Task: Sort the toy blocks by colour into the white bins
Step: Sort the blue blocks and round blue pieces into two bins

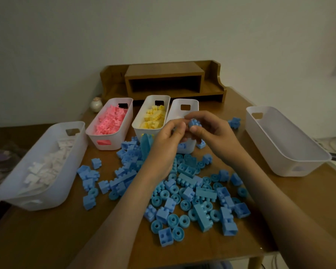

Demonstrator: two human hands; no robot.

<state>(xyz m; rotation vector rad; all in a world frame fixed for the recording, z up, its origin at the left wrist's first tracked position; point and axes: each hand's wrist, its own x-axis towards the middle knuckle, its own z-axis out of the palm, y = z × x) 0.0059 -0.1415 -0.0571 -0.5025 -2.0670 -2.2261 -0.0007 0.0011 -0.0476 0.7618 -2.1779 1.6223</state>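
Blue block (194,123), seemingly pinched between left hand (166,141) and right hand (214,133).

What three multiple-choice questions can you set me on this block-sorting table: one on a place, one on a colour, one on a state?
1. Where does the pink-block bin stand?
A) between the white-block bin and the yellow-block bin
B) far right
C) on the floor

2. What colour are the loose blocks on the table?
A) pink
B) blue
C) yellow

3. What are the left hand and right hand doing?
A) lying flat
B) lifting a bin
C) pinching a blue piece

Answers: 1 A, those two bins flank it; 2 B, the whole pile is blue; 3 C, fingers of both hands meet on the piece.
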